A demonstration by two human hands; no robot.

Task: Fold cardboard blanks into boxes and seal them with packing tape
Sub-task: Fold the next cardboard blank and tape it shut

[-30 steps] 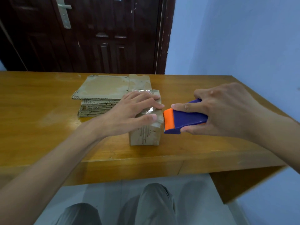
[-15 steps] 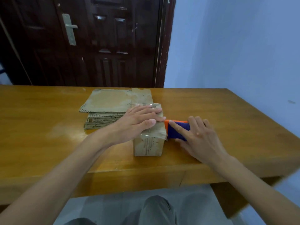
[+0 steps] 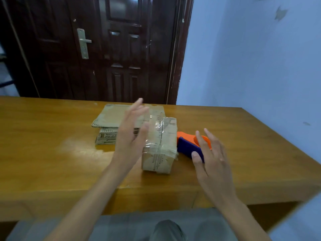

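Cardboard box [image 3: 160, 145] between both hands looks taped shut; fingers of left hand [image 3: 130, 136] and right hand [image 3: 211, 159] spread, holding nothing; flat blanks [image 3: 114, 124] beyond the left fingers remain.

The left hand [image 3: 129, 134] is blurred, and part of the blanks [image 3: 111, 119] and the box's [image 3: 161, 145] left side are hidden by it. The dispenser's [image 3: 187, 145] near end is covered by the right hand [image 3: 212, 159]. The surface [image 3: 52, 153] is cut off at the left edge.
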